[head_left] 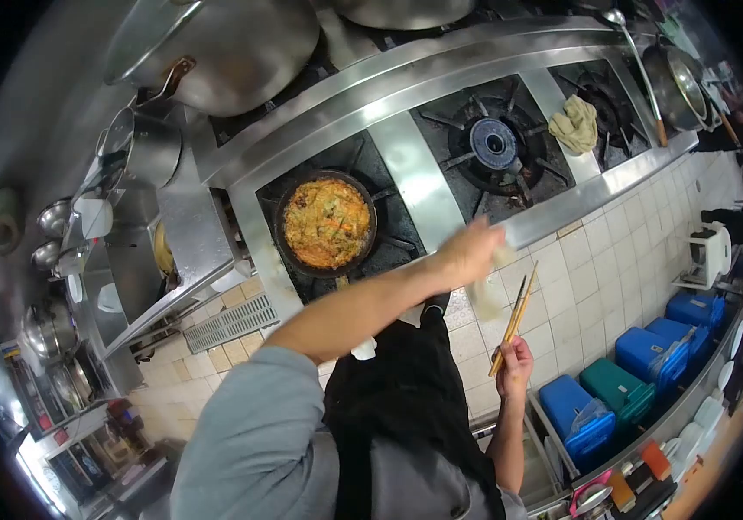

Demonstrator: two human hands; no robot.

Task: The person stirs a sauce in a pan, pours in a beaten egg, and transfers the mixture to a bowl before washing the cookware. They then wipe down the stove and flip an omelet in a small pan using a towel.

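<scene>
My left hand (470,252) reaches across in front of the stove edge, its fingers closed and smeared by motion. From it hangs a pale, blurred cloth (486,299). My right hand (515,358), lower right, is closed around a pair of long chopsticks (519,312), whose thin tips point up and away from me. On the left burner sits a dark frying pan (280,227) with its handle towards me, partly hidden by my left forearm. A browned orange and yellow pancake-like food (326,221) fills it. Neither hand touches the pan.
A crumpled beige cloth (575,124) lies by the right burner. Large steel pots (241,56) stand behind the range. To the left is a steel sink counter (202,234). Blue bins (566,407) and a green bin (616,386) line the right. A ladle (640,69) rests at far right.
</scene>
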